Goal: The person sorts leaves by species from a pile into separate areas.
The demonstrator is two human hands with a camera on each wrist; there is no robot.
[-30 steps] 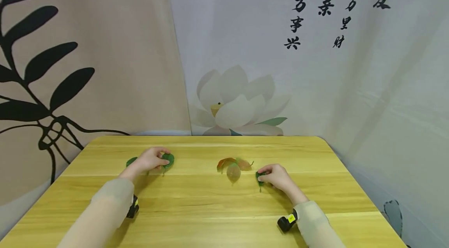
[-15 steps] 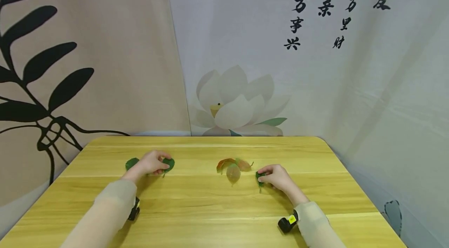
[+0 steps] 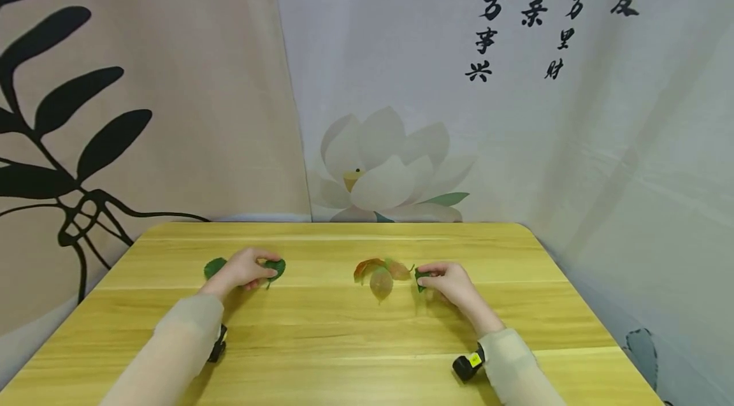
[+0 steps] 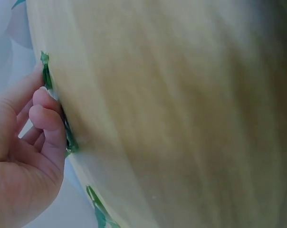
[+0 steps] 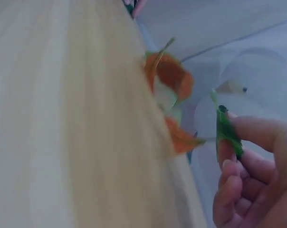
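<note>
My left hand point(image 3: 246, 267) pinches a round green leaf point(image 3: 277, 269) between thumb and fingers, low over the left part of the table. Behind that wrist lies a second green leaf point(image 3: 215, 268), partly covered by the hand. In the left wrist view, the pinched leaf point(image 4: 71, 137) shows edge-on along the fingers. My right hand point(image 3: 451, 282) pinches another green leaf point(image 3: 421, 278) by its edge, just above the table. The right wrist view shows this leaf point(image 5: 227, 130) off the surface between thumb and fingers. Several reddish-green leaves point(image 3: 381, 283) lie clustered to its left.
The wooden table point(image 3: 332, 355) ends at a far edge against a printed cloth backdrop point(image 3: 390, 74). Black wrist cameras point(image 3: 467, 366) hang under both sleeves, close to the tabletop.
My right hand has lifted its green leaf slightly up and away, toward the reddish cluster. My left hand has lowered slightly with its leaf, then stayed nearly still.
</note>
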